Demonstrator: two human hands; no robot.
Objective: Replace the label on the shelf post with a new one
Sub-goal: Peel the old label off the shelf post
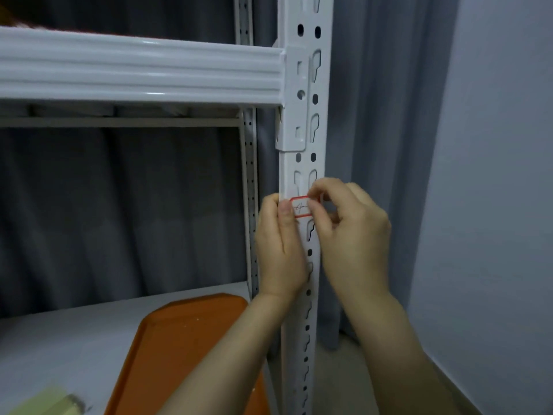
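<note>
A small white label (pixel 300 207) with a red border and a handwritten mark is seen on the front face of a white slotted shelf post (pixel 302 121), below the bracket where a ribbed white shelf beam (pixel 140 71) is hooked in. The label is flanked by both hands. The left hand (pixel 279 250) is laid against the post's left edge, its thumb pressed on the label's left end; the grip is closed against the post rather than spread. The right hand (pixel 348 226) is brought in from the right, thumb and forefinger pressed together in a pinch at the label's right end; whether that end is lifted from the metal cannot be told. An orange tray (pixel 179 339) is seen on the lower shelf (pixel 74 333), beside the post, with a pale green object (pixel 51 402) at the bottom left corner. Grey curtains (pixel 119 205) are hung behind the rack.
</note>
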